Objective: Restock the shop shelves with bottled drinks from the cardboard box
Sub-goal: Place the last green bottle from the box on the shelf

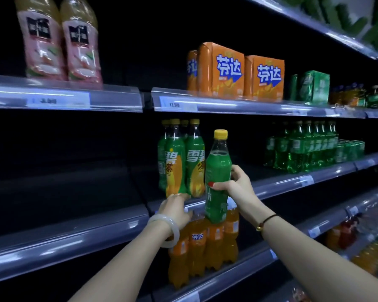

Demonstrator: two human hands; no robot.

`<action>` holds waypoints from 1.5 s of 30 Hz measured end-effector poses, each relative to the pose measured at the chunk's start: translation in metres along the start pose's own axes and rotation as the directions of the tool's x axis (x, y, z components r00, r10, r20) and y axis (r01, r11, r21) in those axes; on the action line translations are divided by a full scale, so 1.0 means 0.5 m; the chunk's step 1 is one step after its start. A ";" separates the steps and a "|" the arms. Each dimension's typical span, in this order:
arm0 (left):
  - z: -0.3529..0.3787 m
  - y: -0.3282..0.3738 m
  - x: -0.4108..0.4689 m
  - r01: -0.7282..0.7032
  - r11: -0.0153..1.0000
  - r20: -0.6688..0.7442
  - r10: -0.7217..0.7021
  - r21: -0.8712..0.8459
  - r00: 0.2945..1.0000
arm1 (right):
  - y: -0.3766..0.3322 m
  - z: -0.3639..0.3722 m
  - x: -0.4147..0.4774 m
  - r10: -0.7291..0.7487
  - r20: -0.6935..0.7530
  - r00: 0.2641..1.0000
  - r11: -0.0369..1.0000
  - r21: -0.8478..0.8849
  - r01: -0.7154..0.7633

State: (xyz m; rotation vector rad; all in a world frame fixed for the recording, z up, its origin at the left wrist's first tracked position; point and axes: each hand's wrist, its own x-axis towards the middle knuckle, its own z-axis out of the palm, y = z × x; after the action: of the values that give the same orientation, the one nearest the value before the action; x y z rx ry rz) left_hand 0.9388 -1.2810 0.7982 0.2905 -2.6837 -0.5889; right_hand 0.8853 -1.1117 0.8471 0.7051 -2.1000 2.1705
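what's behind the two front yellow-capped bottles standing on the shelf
Two more yellow caps show behind the front bottles, so a second row stands there. Their bodies are mostly covered.

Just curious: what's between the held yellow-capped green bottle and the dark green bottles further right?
Nothing: head view shows bare shelf between yellow-capped green bottle and dark green bottles.

Pink-labelled juice bottles (pixel 42 40): 2. Orange cartons (pixel 223 70): 2. Green carton (pixel 315 87): 1. Yellow-capped green bottles (pixel 177 158): 4 standing on the shelf, plus a fifth bottle (pixel 217 171) held in the right hand (pixel 238 184); total 5. Orange soda bottles (pixel 196 243): at least 4 visible. Clear green bottles (pixel 303 147), far right: row too blurred to count. Hands: 2, counting the left hand (pixel 177 209).
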 end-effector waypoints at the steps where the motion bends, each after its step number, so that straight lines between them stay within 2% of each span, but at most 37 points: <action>1: 0.008 0.006 0.006 0.002 1.000 0.005 -0.002 0.027 1.000 | 0.002 -0.010 0.010 -0.003 -0.003 1.000 1.000 0.003 0.003; 4: 0.030 0.022 0.033 0.016 0.997 -0.026 -0.014 0.072 1.000 | 0.011 -0.041 0.045 -0.022 -0.005 1.000 1.000 0.009 0.022; 8: 0.071 0.050 0.061 0.050 0.998 -0.119 -0.045 0.040 0.992 | 0.022 -0.084 0.093 -0.054 0.011 0.998 0.998 0.014 0.054; 12: 0.095 0.065 0.080 0.156 0.988 -0.230 -0.156 -0.018 0.961 | 0.021 -0.113 0.140 -0.070 0.074 0.995 0.997 0.044 0.067; 16: 0.104 0.068 0.086 0.157 0.986 -0.295 -0.165 -0.051 0.941 | 0.026 -0.123 0.174 -0.084 0.156 0.984 0.993 0.091 0.070; 22: 0.103 0.080 0.085 0.194 0.980 -0.295 -0.197 -0.039 0.935 | 0.036 -0.126 0.215 -0.138 0.162 0.977 0.984 0.138 0.116; 33: 0.103 0.089 0.080 0.219 0.976 -0.298 -0.215 -0.021 0.930 | 0.047 -0.088 0.256 -0.174 0.191 0.966 0.981 0.117 0.153; 40: 0.103 0.083 0.080 0.196 0.980 -0.302 -0.200 -0.042 0.932 | 0.073 -0.064 0.285 -0.108 0.206 0.973 0.994 0.030 0.104; 45: 0.103 0.078 0.081 0.178 0.983 -0.301 -0.182 -0.041 0.936 | 0.094 -0.060 0.286 -0.066 0.277 0.958 0.996 -0.041 0.081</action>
State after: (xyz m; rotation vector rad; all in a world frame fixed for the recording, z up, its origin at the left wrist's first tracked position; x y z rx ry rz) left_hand 0.8766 -1.2390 0.7847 0.5798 -2.3706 -0.5632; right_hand 0.7326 -1.1268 0.8528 1.1202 -2.2030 2.0744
